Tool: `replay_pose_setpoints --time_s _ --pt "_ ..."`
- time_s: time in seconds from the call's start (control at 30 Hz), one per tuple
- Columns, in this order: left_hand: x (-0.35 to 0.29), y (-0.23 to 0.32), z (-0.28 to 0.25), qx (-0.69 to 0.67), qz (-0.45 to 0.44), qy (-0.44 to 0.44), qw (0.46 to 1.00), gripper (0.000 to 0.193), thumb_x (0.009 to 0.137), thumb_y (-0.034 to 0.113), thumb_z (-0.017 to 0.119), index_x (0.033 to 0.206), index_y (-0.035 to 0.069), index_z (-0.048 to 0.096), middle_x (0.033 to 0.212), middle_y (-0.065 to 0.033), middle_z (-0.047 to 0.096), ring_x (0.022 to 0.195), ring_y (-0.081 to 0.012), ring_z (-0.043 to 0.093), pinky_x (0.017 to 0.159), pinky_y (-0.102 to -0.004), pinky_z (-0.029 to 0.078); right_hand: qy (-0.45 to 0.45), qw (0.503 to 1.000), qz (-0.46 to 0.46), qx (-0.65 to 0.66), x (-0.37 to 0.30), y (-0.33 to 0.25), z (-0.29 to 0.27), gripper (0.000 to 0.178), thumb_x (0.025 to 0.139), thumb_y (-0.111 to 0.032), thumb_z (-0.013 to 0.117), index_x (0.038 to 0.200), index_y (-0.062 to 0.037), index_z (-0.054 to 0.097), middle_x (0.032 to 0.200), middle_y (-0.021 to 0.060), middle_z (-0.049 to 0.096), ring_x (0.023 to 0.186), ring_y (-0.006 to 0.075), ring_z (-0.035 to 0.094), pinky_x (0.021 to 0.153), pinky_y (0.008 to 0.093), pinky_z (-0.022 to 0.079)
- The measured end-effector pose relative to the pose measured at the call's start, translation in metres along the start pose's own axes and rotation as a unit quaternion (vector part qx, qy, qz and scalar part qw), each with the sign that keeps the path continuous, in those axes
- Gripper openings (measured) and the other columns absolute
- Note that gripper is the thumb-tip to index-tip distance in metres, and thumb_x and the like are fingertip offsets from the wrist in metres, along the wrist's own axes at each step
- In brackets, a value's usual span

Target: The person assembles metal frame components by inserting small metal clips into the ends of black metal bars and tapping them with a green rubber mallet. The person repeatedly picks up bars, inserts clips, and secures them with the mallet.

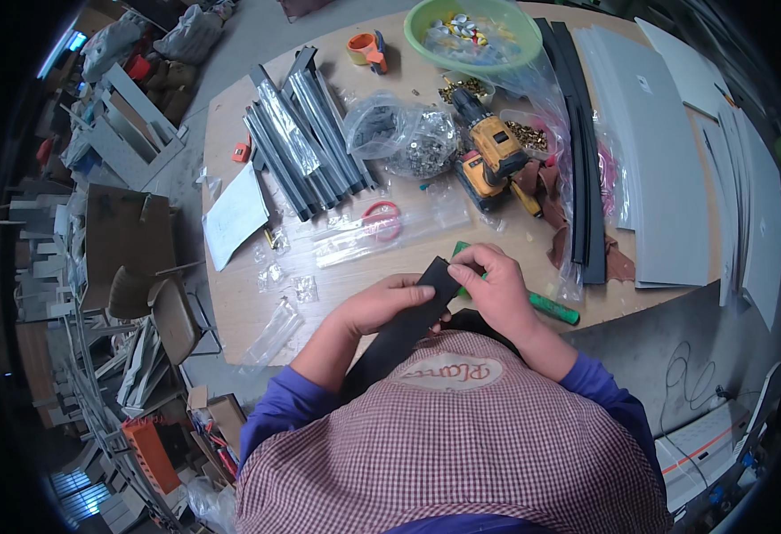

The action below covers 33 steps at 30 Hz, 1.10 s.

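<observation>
A long flat black strip (406, 329) slants across my lap, its far end raised at the table's near edge. My left hand (389, 301) is wrapped round it below that end, thumb lying on its upper face. At the tip, the fingers of my right hand (495, 283) are pinched together against the corner; whether they also hold something small, I cannot make out. Beneath my right hand lies a green long-shaped tool (554, 309), partly hidden by the hand. Just beyond my hands are clear plastic sleeves (390, 233) with red-handled scissors (382, 221) among them.
Metal rails (306, 142) lie at the table's left, near a paper sheet (235, 218). Bags of small hardware (422, 142) and a yellow cordless drill (495, 147) sit mid-table. A green basin (533, 40) stands at the back; black strips (577, 151) and grey panels (649, 151) lie right.
</observation>
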<state>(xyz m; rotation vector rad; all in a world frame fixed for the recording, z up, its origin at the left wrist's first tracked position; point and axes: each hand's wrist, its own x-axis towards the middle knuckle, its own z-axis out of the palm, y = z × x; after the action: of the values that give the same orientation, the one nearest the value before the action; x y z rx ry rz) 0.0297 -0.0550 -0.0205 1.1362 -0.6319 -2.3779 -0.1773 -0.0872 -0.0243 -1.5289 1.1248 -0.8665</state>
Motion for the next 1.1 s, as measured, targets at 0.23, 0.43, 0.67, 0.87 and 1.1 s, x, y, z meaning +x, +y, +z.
replay_pose_setpoints --time_s 0.23,0.43,0.67,0.87,1.1 --pt "-0.005 -0.011 -0.005 0.105 0.079 0.031 0.991 0.036 0.099 0.033 0.059 0.11 -0.001 0.056 0.083 -0.0054 0.064 0.07 -0.0125 0.061 0.064 -0.0273 0.051 -0.069 0.996 -0.009 -0.054 0.008 0.072 -0.028 0.025 0.089 -0.013 0.066 0.111 -0.0021 0.066 0.104 0.0155 0.064 0.096 0.0271 0.064 0.084 0.0343 0.05" --pt "-0.009 -0.013 -0.009 0.076 0.077 0.09 0.99 0.041 0.098 0.034 0.061 0.113 -0.004 0.058 0.082 -0.0047 0.061 0.069 -0.0127 0.059 0.064 -0.0263 0.049 -0.183 0.875 0.002 -0.449 -0.042 0.182 -0.057 0.05 0.077 -0.022 0.078 0.119 -0.0077 0.055 0.113 0.0158 0.057 0.11 0.0358 0.056 0.091 0.0431 0.048" --pt "-0.002 -0.029 -0.033 0.288 0.073 0.311 0.903 0.033 0.089 0.021 0.074 0.109 -0.003 0.061 0.074 -0.0024 0.061 0.066 -0.0102 0.057 0.063 -0.0269 0.048 -0.17 0.896 0.076 -0.404 -0.044 0.137 -0.062 0.037 0.092 -0.028 0.064 0.117 -0.0042 0.052 0.085 0.0127 0.063 0.075 0.032 0.064 0.07 0.0436 0.053" --pt "0.003 -0.035 -0.039 0.44 0.126 0.367 0.81 0.038 0.085 0.024 0.076 0.105 -0.004 0.059 0.086 -0.0259 0.066 0.081 -0.0418 0.065 0.071 -0.0431 0.05 -0.132 0.922 0.304 0.203 -0.023 0.029 -0.072 0.033 0.104 -0.032 0.048 0.117 -0.0023 0.048 0.071 0.0061 0.058 0.054 0.0086 0.054 0.049 0.0243 0.046" --pt "-0.002 -0.036 -0.036 0.49 0.138 0.37 0.777 0.036 0.083 0.023 0.077 0.104 -0.001 0.059 0.087 -0.0234 0.066 0.081 -0.0417 0.064 0.071 -0.0448 0.049 -0.232 0.922 0.309 0.001 -0.018 -0.01 -0.066 0.035 0.105 -0.037 0.042 0.115 -0.0044 0.05 0.07 0.0046 0.057 0.054 0.0093 0.054 0.049 0.0249 0.046"
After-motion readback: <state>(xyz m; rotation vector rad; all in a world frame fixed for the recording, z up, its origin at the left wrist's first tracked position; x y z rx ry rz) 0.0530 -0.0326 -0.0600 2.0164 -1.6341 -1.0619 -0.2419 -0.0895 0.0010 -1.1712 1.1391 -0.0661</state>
